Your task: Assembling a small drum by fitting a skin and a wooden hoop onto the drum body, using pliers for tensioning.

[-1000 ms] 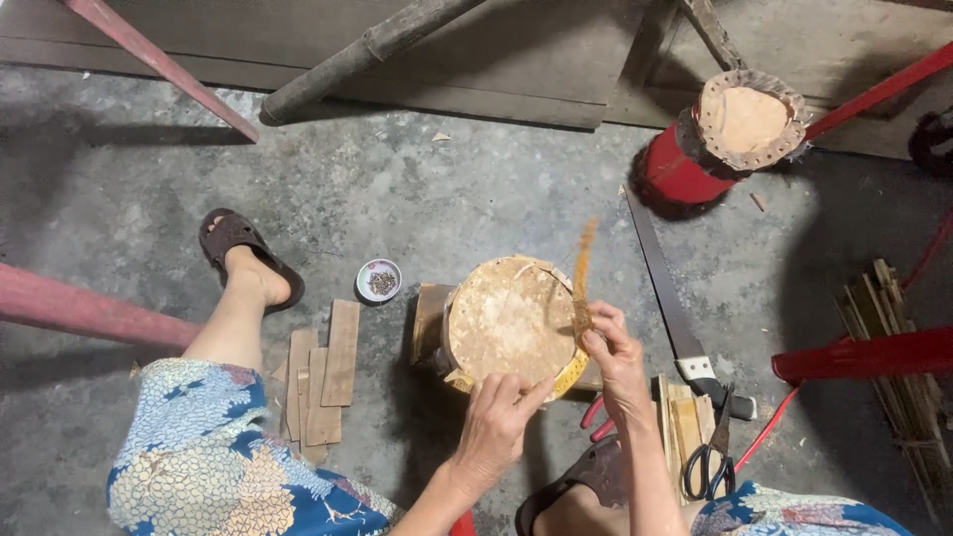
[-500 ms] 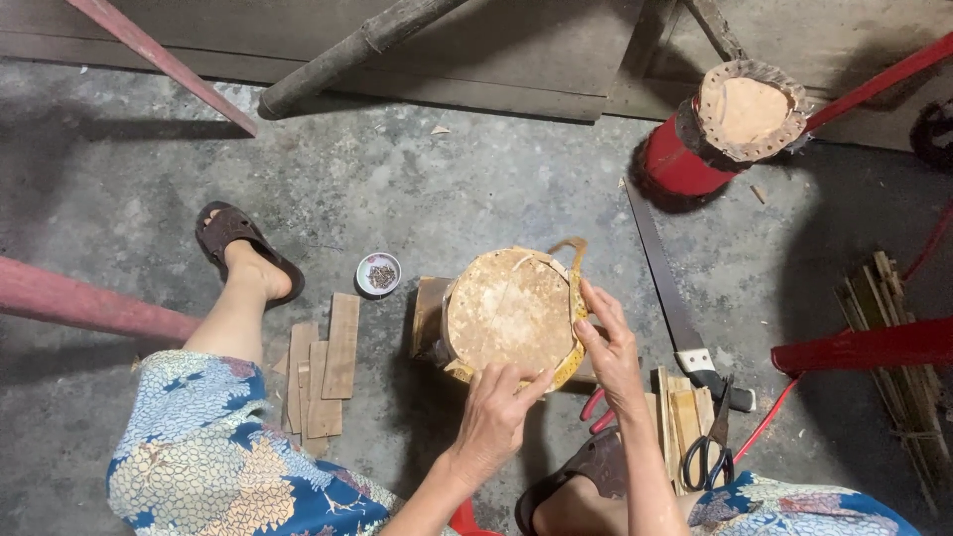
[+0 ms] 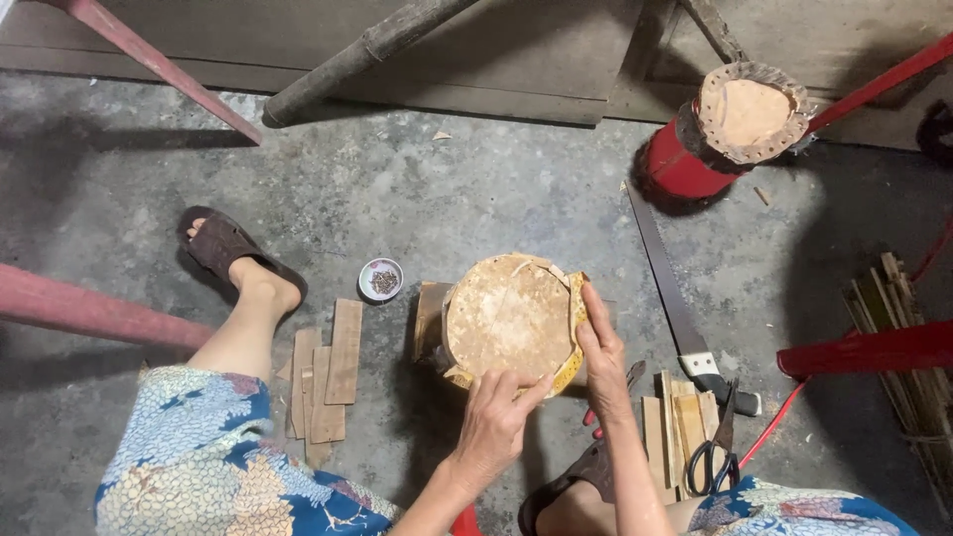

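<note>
A small drum (image 3: 509,320) is being held on the concrete floor (image 3: 417,189), its pale skin facing up. The near rim is being pinched by the left hand (image 3: 493,422), fingers closed on it; the right hand (image 3: 602,349) is being laid flat along the right rim, fingers extended over a yellow strip (image 3: 576,308). The drum's body is being hidden beneath the skin. Beyond the right fingers a saw (image 3: 667,288) is lying; scissors (image 3: 713,459) are partly hidden among wood slats (image 3: 675,422)
</note>
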